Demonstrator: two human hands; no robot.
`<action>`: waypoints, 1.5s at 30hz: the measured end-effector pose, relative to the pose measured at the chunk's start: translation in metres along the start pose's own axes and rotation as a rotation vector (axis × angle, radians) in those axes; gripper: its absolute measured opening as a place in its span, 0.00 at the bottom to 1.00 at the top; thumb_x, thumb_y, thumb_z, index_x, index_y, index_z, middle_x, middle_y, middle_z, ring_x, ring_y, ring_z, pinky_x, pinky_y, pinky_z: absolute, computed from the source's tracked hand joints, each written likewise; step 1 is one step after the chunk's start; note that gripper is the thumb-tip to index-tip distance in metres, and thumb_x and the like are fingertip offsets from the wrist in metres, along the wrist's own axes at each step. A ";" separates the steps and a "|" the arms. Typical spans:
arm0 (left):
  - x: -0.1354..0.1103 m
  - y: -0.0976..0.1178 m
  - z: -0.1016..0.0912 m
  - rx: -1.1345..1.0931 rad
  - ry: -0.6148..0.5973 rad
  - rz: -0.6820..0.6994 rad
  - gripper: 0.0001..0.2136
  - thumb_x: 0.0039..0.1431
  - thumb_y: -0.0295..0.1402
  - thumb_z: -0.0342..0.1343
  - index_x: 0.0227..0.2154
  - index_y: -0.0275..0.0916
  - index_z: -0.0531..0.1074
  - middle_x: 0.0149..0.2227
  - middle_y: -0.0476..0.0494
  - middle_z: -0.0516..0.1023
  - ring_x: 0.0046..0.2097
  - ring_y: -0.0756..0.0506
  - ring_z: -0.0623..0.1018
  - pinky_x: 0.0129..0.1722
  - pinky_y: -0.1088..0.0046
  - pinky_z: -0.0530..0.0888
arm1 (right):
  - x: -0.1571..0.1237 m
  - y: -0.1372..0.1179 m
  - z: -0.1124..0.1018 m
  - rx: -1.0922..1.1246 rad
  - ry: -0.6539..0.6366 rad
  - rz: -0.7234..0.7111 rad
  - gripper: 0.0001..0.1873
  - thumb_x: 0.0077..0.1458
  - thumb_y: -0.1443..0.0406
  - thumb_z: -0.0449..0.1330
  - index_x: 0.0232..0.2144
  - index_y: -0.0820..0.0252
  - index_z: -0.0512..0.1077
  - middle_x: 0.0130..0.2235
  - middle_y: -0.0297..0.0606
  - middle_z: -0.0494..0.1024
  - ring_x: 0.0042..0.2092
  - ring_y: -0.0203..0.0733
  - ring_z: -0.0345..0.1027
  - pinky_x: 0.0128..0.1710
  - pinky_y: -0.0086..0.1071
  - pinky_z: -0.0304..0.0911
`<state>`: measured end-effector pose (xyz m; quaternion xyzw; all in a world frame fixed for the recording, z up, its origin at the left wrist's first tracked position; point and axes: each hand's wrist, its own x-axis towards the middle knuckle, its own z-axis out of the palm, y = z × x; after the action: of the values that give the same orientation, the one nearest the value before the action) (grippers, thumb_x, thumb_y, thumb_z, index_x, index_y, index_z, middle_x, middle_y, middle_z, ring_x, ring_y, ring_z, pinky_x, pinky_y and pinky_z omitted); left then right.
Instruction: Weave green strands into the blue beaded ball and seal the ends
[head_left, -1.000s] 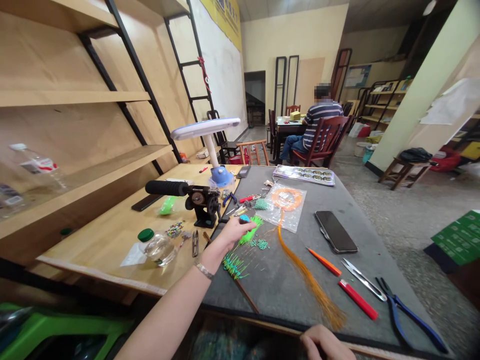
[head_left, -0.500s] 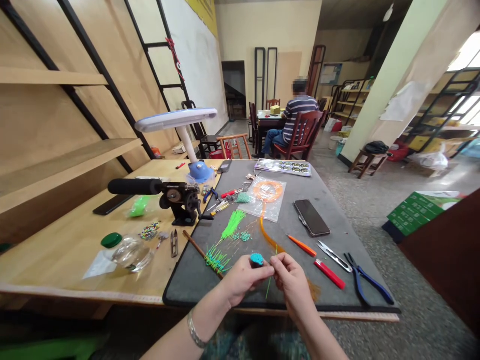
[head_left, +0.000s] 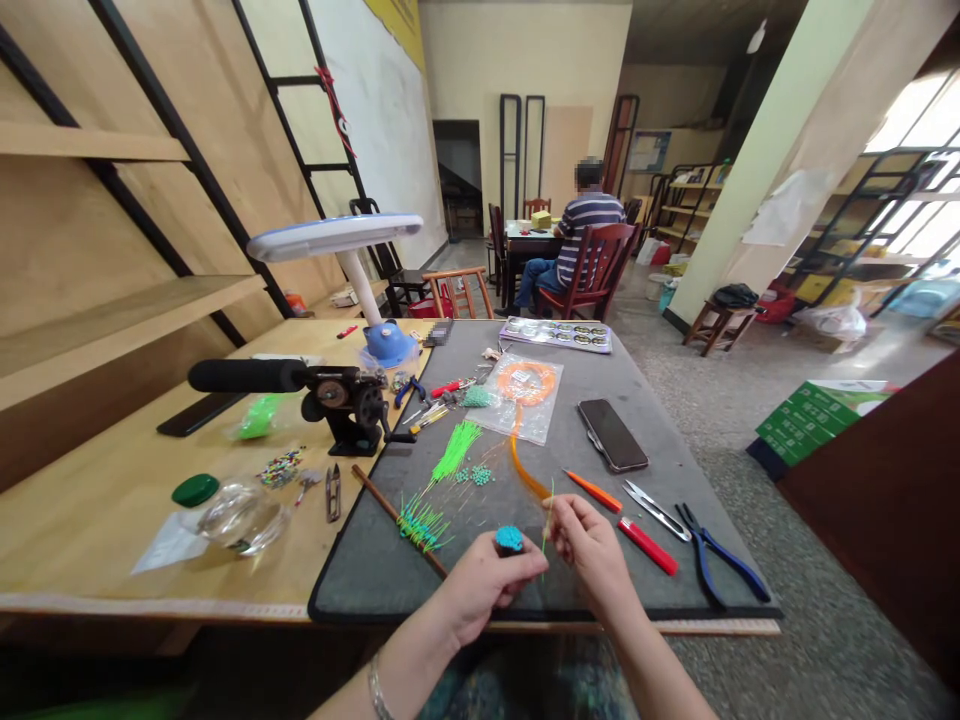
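My left hand [head_left: 484,582] is closed round a small dark piece with a turquoise, beaded-looking top [head_left: 509,538]; its lower part is hidden by the fingers. Just to the right, my right hand [head_left: 589,548] pinches a thin green strand [head_left: 553,493], which stands nearly upright and sticks out above and below the fingers. A bundle of orange-brown fibre [head_left: 529,478] runs over the mat behind my right hand. To the left, turquoise-tipped green strands [head_left: 420,524] lie across a brown stick [head_left: 381,495]. Loose turquoise beads [head_left: 480,475] and bright green strands [head_left: 455,450] lie farther back.
On the grey mat [head_left: 367,580], right of my hands, lie an orange pointed tool [head_left: 594,491], snips [head_left: 656,510], a red-handled tool [head_left: 649,546], blue pliers [head_left: 720,560] and a phone [head_left: 613,435]. A hand-cranked machine [head_left: 349,405] and jar [head_left: 244,518] stand left. A person [head_left: 589,230] sits beyond.
My right hand has moved up and apart from my left hand, still pinching the green strand. My left hand sits slightly lower with the turquoise-topped piece. The whole view has shifted a little.
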<state>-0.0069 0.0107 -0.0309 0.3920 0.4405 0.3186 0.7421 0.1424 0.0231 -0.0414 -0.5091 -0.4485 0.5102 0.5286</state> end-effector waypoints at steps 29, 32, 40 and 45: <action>0.022 0.016 0.012 -0.672 0.178 0.069 0.07 0.45 0.26 0.65 0.25 0.33 0.71 0.24 0.51 0.68 0.21 0.58 0.67 0.12 0.87 0.51 | -0.009 0.021 0.027 0.232 0.050 0.160 0.32 0.48 0.39 0.49 0.14 0.59 0.62 0.14 0.28 0.59 0.17 0.31 0.49 0.18 0.27 0.46; 0.022 0.018 0.012 -0.691 0.162 0.081 0.07 0.46 0.27 0.64 0.24 0.33 0.71 0.22 0.51 0.67 0.20 0.58 0.66 0.12 0.86 0.52 | -0.004 0.027 0.040 0.298 0.102 0.228 0.30 0.46 0.39 0.53 0.14 0.59 0.63 0.14 0.29 0.62 0.17 0.31 0.50 0.18 0.26 0.44; 0.023 0.022 0.012 -0.677 0.201 0.105 0.06 0.46 0.26 0.64 0.24 0.31 0.72 0.19 0.52 0.67 0.18 0.58 0.63 0.12 0.87 0.52 | 0.001 0.026 0.048 0.295 0.109 0.116 0.28 0.48 0.44 0.53 0.10 0.57 0.60 0.12 0.29 0.60 0.17 0.32 0.49 0.19 0.28 0.44; 0.025 0.021 0.010 -0.650 0.166 0.135 0.08 0.43 0.28 0.66 0.24 0.31 0.72 0.18 0.53 0.65 0.17 0.59 0.61 0.12 0.87 0.51 | 0.001 0.023 0.049 0.270 0.087 0.085 0.27 0.50 0.46 0.52 0.11 0.57 0.60 0.13 0.29 0.60 0.17 0.32 0.48 0.19 0.29 0.43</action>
<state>0.0094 0.0388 -0.0201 0.1359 0.3479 0.5215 0.7672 0.0919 0.0268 -0.0609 -0.4732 -0.3306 0.5653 0.5893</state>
